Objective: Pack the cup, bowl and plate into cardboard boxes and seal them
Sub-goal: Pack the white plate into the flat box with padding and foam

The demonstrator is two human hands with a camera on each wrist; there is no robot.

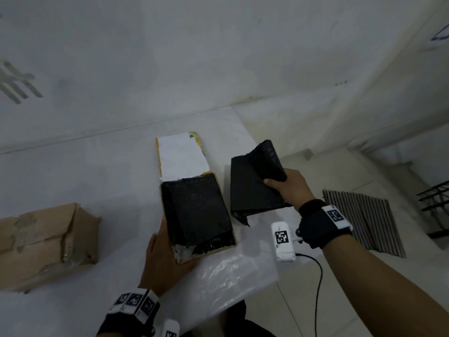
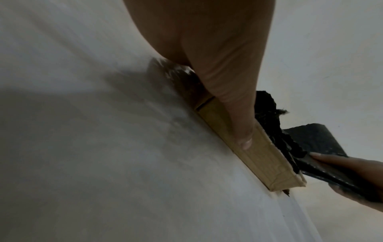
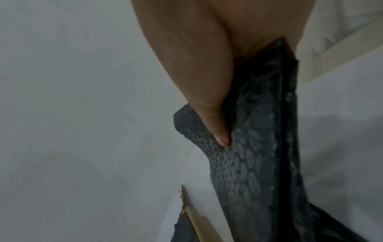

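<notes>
A flat cardboard box (image 1: 229, 243) lies open in the middle of the white table (image 1: 97, 171), its white lid flap (image 1: 182, 156) folded back. Black padding (image 1: 196, 210) covers its inside. My left hand (image 1: 165, 256) rests at the box's near-left corner, with straight fingers (image 2: 234, 114) pressed along the box's tan side wall (image 2: 267, 157). My right hand (image 1: 289, 188) pinches a folded black padding sheet (image 1: 252, 188) and holds it in the air just right of the box. The sheet (image 3: 248, 163) has a bubble texture, and the thumb (image 3: 207, 98) lies on it. No cup, bowl or plate shows.
A closed, dented cardboard box (image 1: 43, 242) sits at the table's left. A clear plastic sheet (image 1: 230, 276) lies at the front edge. The table ends just right of the open box. A striped mat (image 1: 364, 222) and a black rack (image 1: 435, 198) are on the floor beyond.
</notes>
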